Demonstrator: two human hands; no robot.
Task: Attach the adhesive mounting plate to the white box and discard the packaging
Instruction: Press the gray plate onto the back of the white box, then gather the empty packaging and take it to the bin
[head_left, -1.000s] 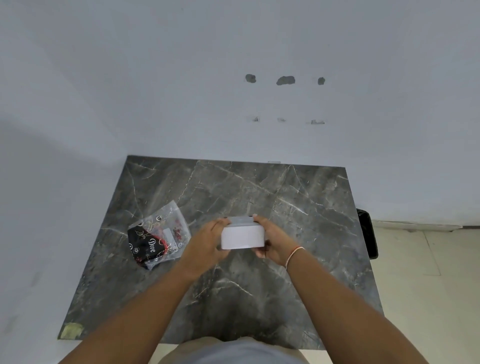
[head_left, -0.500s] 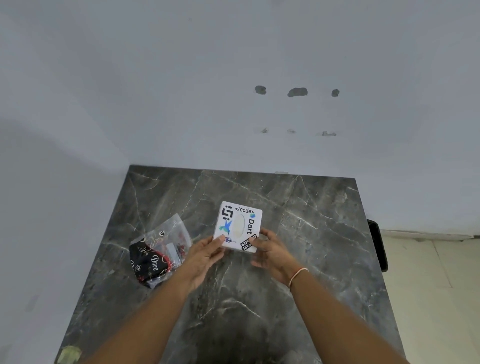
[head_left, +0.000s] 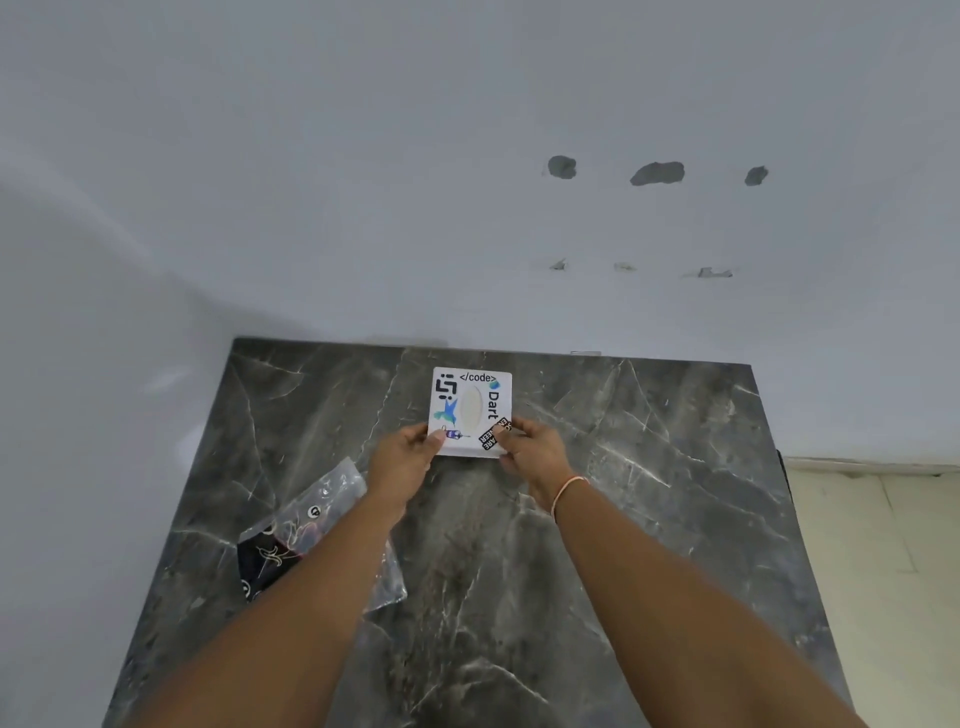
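Two bare forearms reach in from 6 o'clock over a dark marbled worktop (head_left: 649, 467). One clear plastic packet (head_left: 311, 525) lies at 8 o'clock, partly under the left arm. Left hand (head_left: 402, 462) and right hand (head_left: 537, 452) pinch fingers on the near corners of one white box (head_left: 470, 410), stickered face up, centre-far on the worktop. Thin band on right wrist.

Soft, even, rather dim daylight; no hard shadows.

Faint sheen on the counter (head_left: 597, 519) near its left edge, pale glow on the wall just left of it; wide-angle bending toward the frame edges, slightly soft throughout.
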